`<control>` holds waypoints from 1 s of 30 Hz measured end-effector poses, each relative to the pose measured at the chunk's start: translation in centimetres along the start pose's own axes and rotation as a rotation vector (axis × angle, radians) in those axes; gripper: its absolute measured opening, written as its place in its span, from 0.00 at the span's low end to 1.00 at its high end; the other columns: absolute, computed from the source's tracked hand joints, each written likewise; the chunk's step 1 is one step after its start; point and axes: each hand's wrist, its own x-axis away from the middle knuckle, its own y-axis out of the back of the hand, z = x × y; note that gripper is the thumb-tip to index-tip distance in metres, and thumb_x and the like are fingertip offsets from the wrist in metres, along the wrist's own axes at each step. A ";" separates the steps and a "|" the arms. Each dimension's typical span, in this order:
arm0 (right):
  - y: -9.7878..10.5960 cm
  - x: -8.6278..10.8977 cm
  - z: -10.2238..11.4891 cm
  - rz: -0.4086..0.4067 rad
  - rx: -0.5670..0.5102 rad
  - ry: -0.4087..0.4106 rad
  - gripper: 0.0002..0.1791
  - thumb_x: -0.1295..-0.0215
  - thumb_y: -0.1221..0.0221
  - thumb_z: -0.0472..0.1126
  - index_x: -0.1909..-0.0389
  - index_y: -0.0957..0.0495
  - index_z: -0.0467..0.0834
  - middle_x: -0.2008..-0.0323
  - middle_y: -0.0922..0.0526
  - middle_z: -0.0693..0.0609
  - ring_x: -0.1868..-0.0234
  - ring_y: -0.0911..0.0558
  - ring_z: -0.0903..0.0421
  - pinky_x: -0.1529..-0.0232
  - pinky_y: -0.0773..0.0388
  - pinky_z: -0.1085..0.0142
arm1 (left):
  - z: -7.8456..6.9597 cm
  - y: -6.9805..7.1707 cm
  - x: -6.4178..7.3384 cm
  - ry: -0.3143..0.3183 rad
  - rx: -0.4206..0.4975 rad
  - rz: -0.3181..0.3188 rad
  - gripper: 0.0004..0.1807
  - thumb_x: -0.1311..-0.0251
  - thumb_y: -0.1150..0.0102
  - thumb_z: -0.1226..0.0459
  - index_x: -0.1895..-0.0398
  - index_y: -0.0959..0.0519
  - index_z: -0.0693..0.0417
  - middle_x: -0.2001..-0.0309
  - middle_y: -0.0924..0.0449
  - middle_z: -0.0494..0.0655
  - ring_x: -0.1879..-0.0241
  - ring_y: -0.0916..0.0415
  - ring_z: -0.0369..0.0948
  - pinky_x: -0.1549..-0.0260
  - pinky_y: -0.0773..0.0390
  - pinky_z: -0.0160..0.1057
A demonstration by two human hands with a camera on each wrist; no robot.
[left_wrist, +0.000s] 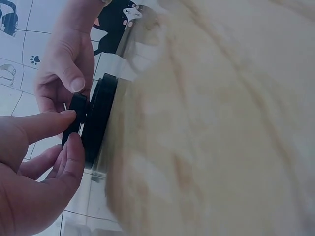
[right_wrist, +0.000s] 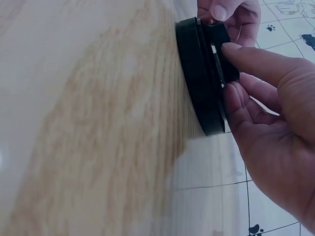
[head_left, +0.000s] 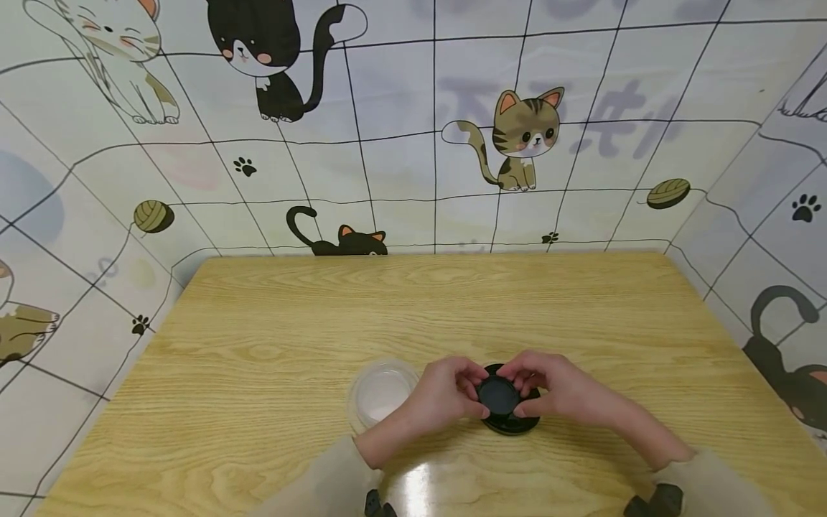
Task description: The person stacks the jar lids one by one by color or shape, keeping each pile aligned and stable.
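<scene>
Between both hands is a small round black disc [head_left: 498, 396] with a raised rim, held over a wider black round base [head_left: 510, 426] on the table. My left hand [head_left: 439, 396] pinches the disc's left edge with thumb and fingers. On the opposite edge, my right hand [head_left: 563, 388] grips it the same way. In the left wrist view the disc [left_wrist: 74, 120] shows edge-on, close beside the thicker base [left_wrist: 102, 115]. A narrow gap shows between disc and base [right_wrist: 194, 73] in the right wrist view.
Just left of my left hand, a clear round plastic container [head_left: 382, 393] sits on the wooden table [head_left: 258, 345], partly covered by the hand. A cat-patterned cloth [head_left: 400, 165] rises behind the table and along both sides.
</scene>
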 end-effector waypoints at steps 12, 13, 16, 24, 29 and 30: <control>-0.3 -0.6 0.1 0.013 0.150 -0.034 0.26 0.42 0.26 0.36 0.43 0.21 0.37 0.59 0.22 0.51 0.61 0.23 0.57 0.59 0.22 0.65 | 0.3 0.1 -0.1 -0.024 -0.093 0.003 0.23 0.56 0.22 0.77 0.54 0.17 0.62 0.66 0.19 0.42 0.71 0.23 0.31 0.66 0.21 0.30; -0.4 -0.6 0.1 0.015 0.162 -0.033 0.26 0.41 0.26 0.36 0.42 0.21 0.37 0.59 0.22 0.51 0.61 0.23 0.58 0.59 0.21 0.65 | 0.3 0.1 -0.1 -0.029 -0.097 0.004 0.23 0.56 0.22 0.77 0.54 0.17 0.62 0.66 0.19 0.42 0.72 0.23 0.32 0.66 0.21 0.30; -0.5 -0.6 0.3 0.013 0.193 -0.025 0.26 0.42 0.26 0.37 0.43 0.21 0.37 0.59 0.22 0.53 0.61 0.22 0.59 0.59 0.21 0.65 | 0.3 0.2 -0.1 -0.031 -0.100 0.008 0.23 0.56 0.22 0.78 0.54 0.17 0.63 0.66 0.20 0.42 0.71 0.23 0.32 0.65 0.21 0.30; -0.7 -0.8 0.5 0.010 0.192 -0.020 0.27 0.42 0.25 0.38 0.43 0.21 0.37 0.59 0.22 0.53 0.61 0.22 0.59 0.59 0.21 0.65 | 0.4 0.2 -0.2 -0.019 -0.102 0.012 0.23 0.56 0.22 0.78 0.54 0.17 0.62 0.68 0.20 0.42 0.72 0.24 0.31 0.65 0.21 0.30; -0.6 -0.9 0.4 0.013 0.206 -0.020 0.27 0.42 0.25 0.38 0.43 0.20 0.37 0.58 0.22 0.54 0.62 0.23 0.60 0.60 0.22 0.65 | 0.5 0.3 -0.2 -0.016 -0.105 0.013 0.23 0.57 0.22 0.78 0.55 0.16 0.62 0.69 0.21 0.41 0.72 0.23 0.32 0.64 0.21 0.30; -0.6 -0.9 0.4 0.014 0.211 -0.017 0.27 0.42 0.25 0.38 0.43 0.20 0.38 0.58 0.22 0.54 0.62 0.23 0.60 0.61 0.22 0.65 | 0.5 0.3 -0.2 -0.016 -0.104 0.013 0.23 0.57 0.22 0.78 0.55 0.16 0.62 0.69 0.21 0.41 0.72 0.23 0.32 0.64 0.21 0.30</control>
